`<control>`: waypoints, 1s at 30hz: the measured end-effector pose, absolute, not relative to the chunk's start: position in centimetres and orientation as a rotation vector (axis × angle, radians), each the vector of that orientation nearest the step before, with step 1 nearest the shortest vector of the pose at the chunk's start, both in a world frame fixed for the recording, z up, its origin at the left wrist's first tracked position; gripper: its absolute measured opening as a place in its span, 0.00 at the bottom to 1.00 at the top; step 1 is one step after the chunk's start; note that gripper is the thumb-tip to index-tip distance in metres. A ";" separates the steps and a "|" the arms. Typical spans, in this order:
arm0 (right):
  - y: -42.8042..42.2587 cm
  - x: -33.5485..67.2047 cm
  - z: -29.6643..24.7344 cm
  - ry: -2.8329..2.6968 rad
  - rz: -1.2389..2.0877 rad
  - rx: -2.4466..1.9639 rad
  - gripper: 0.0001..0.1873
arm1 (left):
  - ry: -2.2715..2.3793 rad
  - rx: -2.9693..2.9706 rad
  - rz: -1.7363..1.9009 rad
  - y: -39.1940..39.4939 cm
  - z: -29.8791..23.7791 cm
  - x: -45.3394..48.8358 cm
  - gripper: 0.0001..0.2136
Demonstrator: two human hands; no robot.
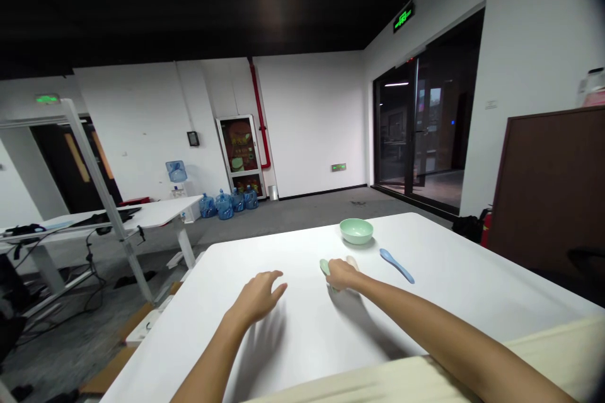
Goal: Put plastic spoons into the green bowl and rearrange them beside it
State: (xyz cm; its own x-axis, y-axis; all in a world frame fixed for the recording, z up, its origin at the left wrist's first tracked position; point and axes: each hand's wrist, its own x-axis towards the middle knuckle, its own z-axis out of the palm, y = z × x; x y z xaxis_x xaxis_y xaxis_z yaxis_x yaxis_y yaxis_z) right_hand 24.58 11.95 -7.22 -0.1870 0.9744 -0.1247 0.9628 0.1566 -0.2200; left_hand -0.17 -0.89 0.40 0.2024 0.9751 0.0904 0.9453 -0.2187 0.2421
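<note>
Big white table under both hands. Ahead of the right hand, a green bowl, with the inside too hard to see. Off to the right of that hand, a blue spoon, flat on the table, outside the bowl, not touched. Right hand curled down on a small green thing, beside a tan thing, grip not clear. Left hand open, holding nothing.

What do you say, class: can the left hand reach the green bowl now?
Probably yes: the left hand is free, with only white table up to the green bowl; the right hand lies beside that path.
</note>
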 end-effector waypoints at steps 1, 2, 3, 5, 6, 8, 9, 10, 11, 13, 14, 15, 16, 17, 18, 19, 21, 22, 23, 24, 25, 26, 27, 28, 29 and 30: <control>12.0 24.6 -7.5 -2.371 0.386 -1.963 0.02 | 1.874 2.329 0.338 -0.9 0.4 -0.2 0.26; 12.0 24.6 -7.7 -2.390 0.389 -1.953 0.02 | 1.875 2.328 0.335 -0.8 0.4 -0.1 0.26; 12.0 24.7 -7.8 -2.404 0.395 -1.948 0.02 | 1.877 2.327 0.332 -0.8 0.4 -0.1 0.26; 12.0 24.6 -7.9 -2.398 0.415 -1.960 0.03 | 1.878 2.330 0.332 -0.8 0.5 0.0 0.25; 11.9 24.6 -8.0 -2.392 0.420 -1.961 0.04 | 1.878 2.330 0.333 -0.8 0.5 0.0 0.25; 11.8 24.6 -8.0 -2.375 0.422 -1.958 0.05 | 1.878 2.328 0.336 -0.8 0.5 0.0 0.25; 11.7 24.6 -8.0 -2.368 0.421 -1.958 0.06 | 1.878 2.326 0.337 -0.8 0.4 -0.1 0.25; 11.7 24.6 -8.1 -2.362 0.417 -1.960 0.06 | 1.878 2.324 0.337 -0.8 0.4 -0.1 0.26; 11.7 24.6 -8.1 -2.360 0.408 -1.962 0.06 | 1.876 2.322 0.339 -0.8 0.3 -0.1 0.26; 11.6 24.6 -8.2 -2.357 0.388 -1.962 0.06 | 1.871 2.323 0.342 -0.7 0.3 -0.2 0.26; 11.6 24.6 -8.2 -2.357 0.377 -1.960 0.07 | 1.867 2.324 0.343 -0.7 0.3 -0.2 0.26; 11.6 24.6 -8.1 -2.355 0.369 -1.957 0.08 | 1.863 2.327 0.343 -0.7 0.3 -0.2 0.26; 11.5 24.6 -8.0 -2.355 0.356 -1.949 0.10 | 1.861 2.328 0.341 -0.7 0.3 -0.2 0.26; 11.4 24.5 -7.8 -2.356 0.338 -1.938 0.12 | 1.861 2.328 0.340 -0.7 0.3 -0.2 0.26; 11.4 24.5 -7.5 -2.356 0.314 -1.928 0.15 | 1.862 2.328 0.340 -0.7 0.3 -0.2 0.26; 11.2 24.6 -7.1 -2.355 0.285 -1.920 0.17 | 1.865 2.327 0.342 -0.7 0.3 -0.2 0.26; 11.0 24.9 -6.1 -2.345 0.217 -1.911 0.20 | 1.870 2.324 0.345 -0.8 0.3 -0.2 0.25; 10.8 25.1 -5.5 -2.337 0.182 -1.910 0.21 | 1.873 2.324 0.345 -0.8 0.4 -0.1 0.25; 10.6 25.5 -4.9 -2.326 0.155 -1.910 0.22 | 1.873 2.326 0.344 -0.9 0.4 -0.1 0.25; 10.4 26.0 -4.2 -2.319 0.132 -1.903 0.23 | 1.874 2.326 0.342 -0.9 0.4 -0.1 0.25; 10.3 26.5 -3.6 -2.306 0.110 -1.896 0.24 | 1.876 2.325 0.341 -0.9 0.4 -0.1 0.26; 10.1 27.2 -3.0 -2.296 0.100 -1.889 0.25 | 1.876 2.324 0.342 -0.9 0.3 -0.1 0.26; 9.9 27.9 -2.5 -2.284 0.095 -1.891 0.26 | 1.875 2.323 0.344 -0.9 0.3 -0.2 0.26; 9.8 28.7 -2.1 -2.273 0.085 -1.896 0.27 | 1.872 2.323 0.347 -0.8 0.3 -0.2 0.26; 9.7 29.5 -1.8 -2.266 0.077 -1.902 0.27 | 1.868 2.324 0.350 -0.7 0.2 -0.2 0.26; 9.6 30.3 -1.6 -2.257 0.074 -1.910 0.28 | 1.863 2.327 0.352 -0.7 0.2 -0.2 0.26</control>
